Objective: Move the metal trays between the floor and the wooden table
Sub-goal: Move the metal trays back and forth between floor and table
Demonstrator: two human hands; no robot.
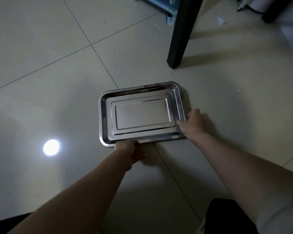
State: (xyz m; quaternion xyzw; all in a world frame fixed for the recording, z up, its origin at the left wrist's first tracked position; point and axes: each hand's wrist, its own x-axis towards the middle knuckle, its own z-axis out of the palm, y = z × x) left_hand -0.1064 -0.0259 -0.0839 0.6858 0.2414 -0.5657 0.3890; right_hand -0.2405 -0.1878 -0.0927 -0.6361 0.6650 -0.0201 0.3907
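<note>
A stack of nested rectangular metal trays [102, 115] lies on the pale tiled floor [41, 73] in the middle of the view. My left hand [129, 152] is at the near long rim close to the left corner, thumb on the rim and fingers curled under it. My right hand [192, 123] grips the near right corner, thumb over the rim. The trays look flat on or just off the floor; I cannot tell which. The table's top is out of view.
A black table leg [179, 36] stands on the floor just beyond the trays to the right. Blue and white items [161, 5] lie at the top behind it. A bright light reflection [51, 147] shows on the tiles at the left. Dark clothing [227, 215] fills the bottom edge.
</note>
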